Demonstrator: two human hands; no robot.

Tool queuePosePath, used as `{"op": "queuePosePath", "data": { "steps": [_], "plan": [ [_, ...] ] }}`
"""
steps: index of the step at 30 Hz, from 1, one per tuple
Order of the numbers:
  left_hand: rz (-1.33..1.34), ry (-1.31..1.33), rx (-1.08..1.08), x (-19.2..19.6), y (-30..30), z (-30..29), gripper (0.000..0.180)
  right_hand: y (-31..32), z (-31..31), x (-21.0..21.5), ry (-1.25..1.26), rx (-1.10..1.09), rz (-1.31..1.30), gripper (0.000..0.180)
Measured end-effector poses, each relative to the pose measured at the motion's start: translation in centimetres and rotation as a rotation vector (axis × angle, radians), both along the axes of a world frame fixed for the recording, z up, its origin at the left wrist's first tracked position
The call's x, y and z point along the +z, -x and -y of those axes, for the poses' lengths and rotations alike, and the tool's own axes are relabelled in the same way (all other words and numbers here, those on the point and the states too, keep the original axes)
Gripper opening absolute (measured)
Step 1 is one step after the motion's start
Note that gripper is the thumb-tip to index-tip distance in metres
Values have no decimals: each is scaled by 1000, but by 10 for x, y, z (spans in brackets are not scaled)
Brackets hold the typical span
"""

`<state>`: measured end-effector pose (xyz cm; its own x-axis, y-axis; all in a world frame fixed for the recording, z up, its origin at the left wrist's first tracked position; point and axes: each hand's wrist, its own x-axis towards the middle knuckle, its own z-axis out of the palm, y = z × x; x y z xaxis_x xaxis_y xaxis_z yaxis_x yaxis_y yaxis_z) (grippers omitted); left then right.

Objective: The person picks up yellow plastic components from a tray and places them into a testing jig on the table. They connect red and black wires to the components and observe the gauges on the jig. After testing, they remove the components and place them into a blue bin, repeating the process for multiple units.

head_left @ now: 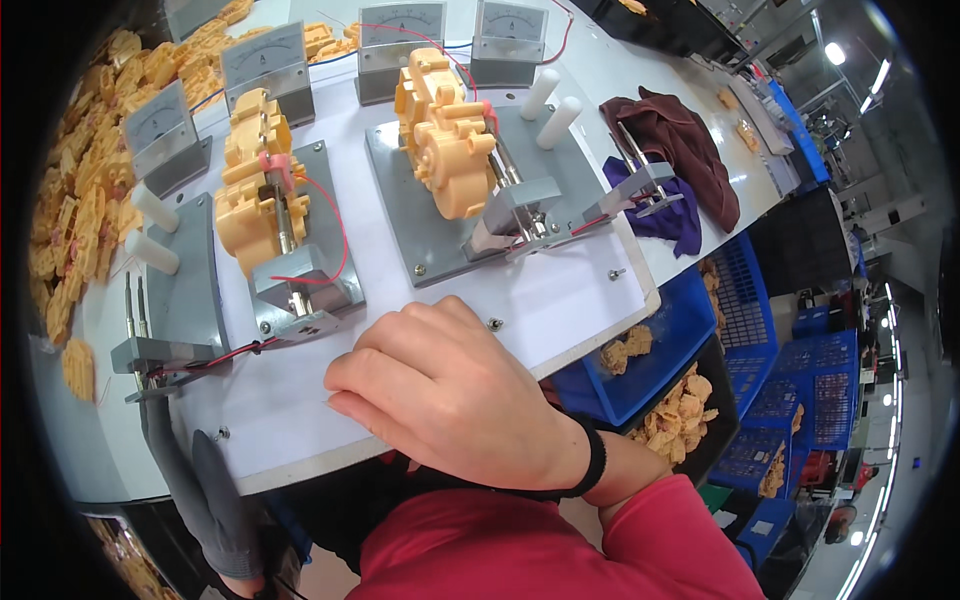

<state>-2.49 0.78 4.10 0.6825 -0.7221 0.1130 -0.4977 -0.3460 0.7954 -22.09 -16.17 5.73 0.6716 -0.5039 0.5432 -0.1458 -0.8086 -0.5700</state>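
My left hand (205,490), in a grey glove, reaches up at the lower left with finger and thumb stretched apart. One fingertip meets the underside of a metal block with two upright pins (160,355) on the left fixture (205,280). My bare right hand (440,390) is closed over the front of the white board; its fingertips are turned under, hiding anything in them. Beyond it, a yellow plastic housing (450,150) sits on the right grey fixture (400,225). Another yellow housing (250,180), with a pink piece and red wire, sits on the left fixture.
Several analog meters (265,65) line the back. Yellow parts (90,180) are heaped at the left. A second pin block (640,185) juts out near brown and purple cloths (690,150). Blue bins (660,350) and a black tray of yellow pieces (685,415) stand at the right.
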Motion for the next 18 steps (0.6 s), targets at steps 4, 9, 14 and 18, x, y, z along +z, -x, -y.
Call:
{"op": "queuePosePath", "data": {
  "steps": [4,9,14,18],
  "plan": [
    [-39,51,19,-2,2,1,54,0,1,1,23,-15,-10,17],
    [-73,95,29,-6,-1,0,54,-3,0,1,59,16,-30,16],
    [139,-14,-19,-3,-2,3,56,-2,0,3,114,-37,-61,16],
    [96,87,-68,2,-1,2,57,-3,-4,6,134,-55,-62,19]
  ]
}}
